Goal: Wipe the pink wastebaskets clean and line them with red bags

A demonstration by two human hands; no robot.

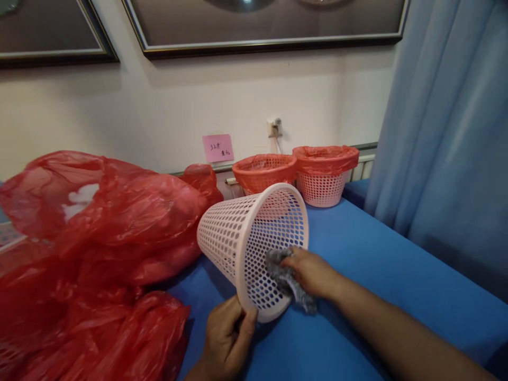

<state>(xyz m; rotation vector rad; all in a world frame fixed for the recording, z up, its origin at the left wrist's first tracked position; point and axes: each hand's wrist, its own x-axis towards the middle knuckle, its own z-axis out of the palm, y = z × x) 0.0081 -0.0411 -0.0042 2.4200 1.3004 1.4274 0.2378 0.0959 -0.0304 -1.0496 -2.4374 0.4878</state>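
Note:
A pale pink plastic wastebasket (pixel 224 233) with round holes lies tilted on its side, its mouth facing me and to the right. My left hand (pixel 229 336) is closed on the lower rim, thumb on the near side. In my right hand (pixel 311 270) is a bunched grey cloth (pixel 289 280), held at the basket's mouth. Part of the cloth reaches inside the opening, and its tail hangs out past the rim. My right fingertips are partly hidden by the cloth.
Red plastic bags (pixel 119 227) pile up on the left. Behind stand two more baskets with red liners, one basket (pixel 264 169) partly hidden and another basket (pixel 323 185) beside it. A blue-covered surface (pixel 381 264) lies underneath. A blue curtain (pixel 448 132) hangs at right.

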